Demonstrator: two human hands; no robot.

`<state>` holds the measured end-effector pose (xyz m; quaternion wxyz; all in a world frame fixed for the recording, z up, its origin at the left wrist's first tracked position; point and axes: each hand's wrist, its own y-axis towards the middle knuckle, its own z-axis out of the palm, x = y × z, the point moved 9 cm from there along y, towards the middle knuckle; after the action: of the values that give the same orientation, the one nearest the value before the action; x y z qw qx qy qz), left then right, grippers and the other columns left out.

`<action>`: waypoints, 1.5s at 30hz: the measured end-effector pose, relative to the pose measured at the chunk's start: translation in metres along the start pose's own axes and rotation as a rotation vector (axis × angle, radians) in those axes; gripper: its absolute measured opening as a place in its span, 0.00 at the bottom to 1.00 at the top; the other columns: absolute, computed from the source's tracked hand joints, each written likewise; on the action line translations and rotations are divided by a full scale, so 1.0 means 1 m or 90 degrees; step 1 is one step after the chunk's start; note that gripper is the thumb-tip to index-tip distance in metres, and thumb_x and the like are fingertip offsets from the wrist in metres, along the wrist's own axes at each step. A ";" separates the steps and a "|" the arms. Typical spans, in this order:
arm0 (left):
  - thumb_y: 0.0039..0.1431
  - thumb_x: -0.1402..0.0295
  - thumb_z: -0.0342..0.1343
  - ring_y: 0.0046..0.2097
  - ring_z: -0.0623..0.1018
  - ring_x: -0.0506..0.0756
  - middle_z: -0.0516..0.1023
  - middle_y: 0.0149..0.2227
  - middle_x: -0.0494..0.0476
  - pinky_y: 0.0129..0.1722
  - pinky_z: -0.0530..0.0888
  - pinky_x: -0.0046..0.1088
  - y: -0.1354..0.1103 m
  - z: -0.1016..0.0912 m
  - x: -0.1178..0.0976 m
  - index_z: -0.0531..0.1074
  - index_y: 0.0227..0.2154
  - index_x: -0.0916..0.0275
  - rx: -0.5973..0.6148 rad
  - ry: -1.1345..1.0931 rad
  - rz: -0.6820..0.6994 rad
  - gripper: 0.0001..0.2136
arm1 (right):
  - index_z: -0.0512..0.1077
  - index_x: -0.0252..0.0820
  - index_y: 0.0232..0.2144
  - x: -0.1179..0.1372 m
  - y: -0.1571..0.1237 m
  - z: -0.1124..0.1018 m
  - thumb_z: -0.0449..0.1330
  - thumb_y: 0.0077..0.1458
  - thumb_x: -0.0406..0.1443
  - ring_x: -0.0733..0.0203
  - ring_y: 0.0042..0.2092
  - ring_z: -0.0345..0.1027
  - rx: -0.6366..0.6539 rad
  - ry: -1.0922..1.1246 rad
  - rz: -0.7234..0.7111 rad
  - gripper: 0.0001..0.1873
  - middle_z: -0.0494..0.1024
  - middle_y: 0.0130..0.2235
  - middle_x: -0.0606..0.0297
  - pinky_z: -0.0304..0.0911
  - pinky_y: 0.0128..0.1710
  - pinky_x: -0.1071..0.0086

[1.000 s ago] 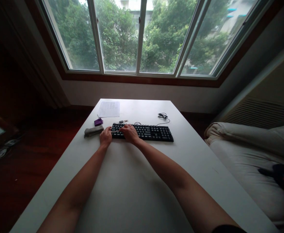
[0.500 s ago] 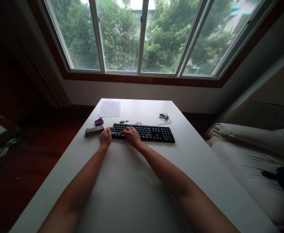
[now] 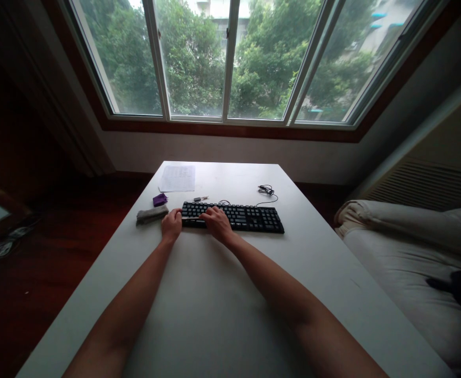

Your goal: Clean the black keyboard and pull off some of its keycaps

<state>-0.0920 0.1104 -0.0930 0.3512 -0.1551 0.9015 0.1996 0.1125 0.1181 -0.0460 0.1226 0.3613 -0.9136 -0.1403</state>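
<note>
Reaching over the keyboard (image 3: 252, 218), hands were apart

Left hand (image 3: 171, 226) sat at the keyboard's left end. Right hand (image 3: 218, 223) lay over its keys, slightly farther right than a second earlier; gap had widened. Thin pale stick (image 3: 191, 218) ran between both; couldn't tell how firmly either gripped. Keyboard lay on white counter (image 3: 301, 247), grey cloth (image 3: 152, 216) just beside left hand.

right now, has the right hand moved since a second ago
Yes, slightly rightward: the right hand now sits farther from the left end of the black keyboard.
</note>
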 end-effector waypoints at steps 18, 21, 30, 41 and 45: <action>0.60 0.65 0.55 0.51 0.78 0.60 0.81 0.50 0.57 0.53 0.71 0.36 -0.003 0.000 -0.007 0.75 0.49 0.55 -0.017 0.038 0.027 0.15 | 0.78 0.50 0.49 -0.031 -0.028 -0.009 0.53 0.68 0.35 0.53 0.48 0.61 -0.002 0.002 0.021 0.15 0.74 0.44 0.58 0.55 0.48 0.64; 0.60 0.65 0.55 0.51 0.78 0.59 0.81 0.50 0.56 0.53 0.71 0.36 -0.003 0.001 -0.007 0.75 0.49 0.55 -0.014 0.036 0.029 0.15 | 0.78 0.51 0.49 -0.032 -0.032 -0.010 0.53 0.69 0.36 0.53 0.48 0.62 -0.012 0.001 0.019 0.15 0.75 0.45 0.58 0.55 0.47 0.64; 0.60 0.64 0.55 0.51 0.77 0.59 0.80 0.50 0.56 0.53 0.71 0.35 -0.003 0.003 -0.005 0.75 0.49 0.56 -0.024 0.047 0.042 0.14 | 0.79 0.51 0.48 -0.047 -0.044 -0.015 0.54 0.68 0.35 0.54 0.46 0.62 -0.036 -0.015 0.024 0.14 0.75 0.43 0.59 0.55 0.46 0.64; 0.60 0.65 0.55 0.51 0.77 0.59 0.80 0.49 0.56 0.54 0.70 0.38 -0.002 0.003 -0.006 0.74 0.49 0.56 -0.027 0.048 0.057 0.14 | 0.80 0.49 0.46 -0.067 -0.060 -0.021 0.54 0.68 0.33 0.54 0.45 0.61 -0.070 0.002 0.023 0.14 0.75 0.42 0.59 0.55 0.46 0.63; 0.61 0.64 0.54 0.52 0.76 0.62 0.79 0.49 0.60 0.55 0.70 0.41 -0.006 0.003 -0.015 0.73 0.49 0.58 -0.043 0.076 0.104 0.15 | 0.80 0.49 0.47 -0.063 -0.061 -0.023 0.54 0.68 0.33 0.53 0.45 0.60 -0.085 -0.002 0.038 0.15 0.75 0.42 0.58 0.54 0.46 0.63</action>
<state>-0.0779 0.1088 -0.0859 0.2740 -0.1045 0.9232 0.2485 0.2030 0.1154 -0.0534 0.1495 0.3245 -0.9128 -0.1979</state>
